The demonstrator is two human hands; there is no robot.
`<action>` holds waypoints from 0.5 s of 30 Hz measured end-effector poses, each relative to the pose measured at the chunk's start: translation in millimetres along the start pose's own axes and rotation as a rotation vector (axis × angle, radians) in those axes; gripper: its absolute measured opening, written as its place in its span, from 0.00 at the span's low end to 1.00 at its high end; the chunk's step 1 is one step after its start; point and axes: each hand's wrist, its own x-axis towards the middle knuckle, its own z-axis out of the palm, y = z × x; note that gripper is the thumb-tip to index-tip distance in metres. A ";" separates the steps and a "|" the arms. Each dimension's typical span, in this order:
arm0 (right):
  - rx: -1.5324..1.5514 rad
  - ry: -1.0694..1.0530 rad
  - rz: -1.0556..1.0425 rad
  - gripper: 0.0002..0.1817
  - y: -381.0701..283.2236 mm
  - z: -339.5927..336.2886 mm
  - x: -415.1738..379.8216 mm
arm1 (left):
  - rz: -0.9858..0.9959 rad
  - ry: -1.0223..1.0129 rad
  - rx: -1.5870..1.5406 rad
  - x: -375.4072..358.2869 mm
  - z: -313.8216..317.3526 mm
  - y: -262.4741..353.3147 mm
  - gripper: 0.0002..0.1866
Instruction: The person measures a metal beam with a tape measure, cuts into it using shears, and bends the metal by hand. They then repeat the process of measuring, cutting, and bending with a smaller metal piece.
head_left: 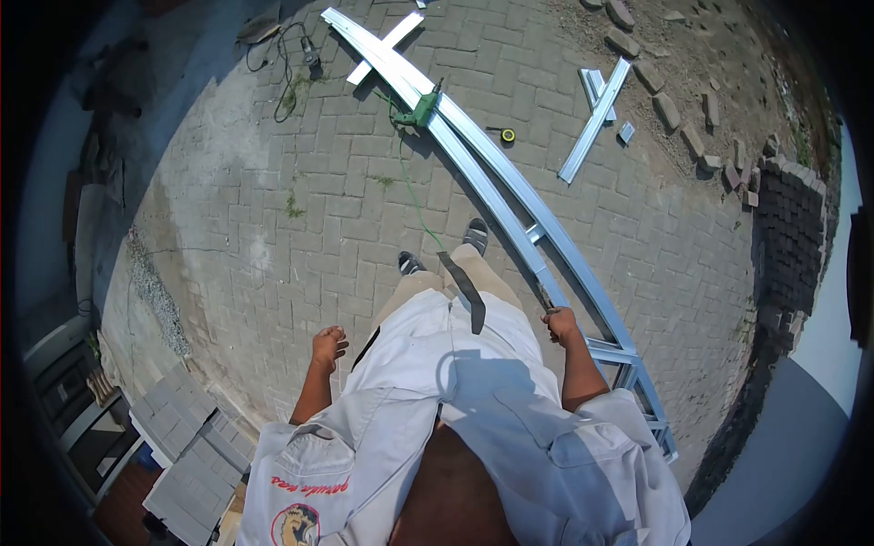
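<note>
My left hand hangs beside my body over the paving, its fingers loosely curled and apart with nothing visible in them. Near the long metal frame, my right hand is closed around a small hand tool, whose exact kind is too small to make out. A green power drill rests on the frame's far part, and its thin green cord runs toward my feet. Right of the frame, a yellow tape measure lies on the ground.
Loose metal profiles lie at the upper right, near scattered bricks. A corded tool sits at the upper left. Grey blocks are stacked at the lower left, dark ones at the right. A dark strip hangs before my legs.
</note>
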 end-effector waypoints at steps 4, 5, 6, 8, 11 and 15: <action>0.045 0.043 -0.138 0.17 -49.8 -19.8 18.9 | 0.109 0.007 -0.006 -1.9 11.6 55.7 0.20; 0.055 0.055 -0.176 0.17 -64.0 -27.5 17.1 | 0.146 0.001 -0.008 -1.6 14.3 73.7 0.20; 0.064 0.067 -0.214 0.17 -80.6 -34.2 9.8 | 0.185 -0.004 -0.001 -3.2 17.8 93.2 0.21; 0.134 0.073 -0.228 0.11 -96.2 -38.4 13.4 | 0.256 -0.017 0.012 -9.9 27.6 131.8 0.23; 0.130 0.057 -0.241 0.11 -93.4 -49.9 40.7 | 0.372 -0.012 0.075 -28.3 41.9 180.0 0.26; 0.153 0.096 -0.177 0.10 -80.6 -48.6 40.1 | 0.384 -0.049 0.107 -25.8 49.2 203.1 0.27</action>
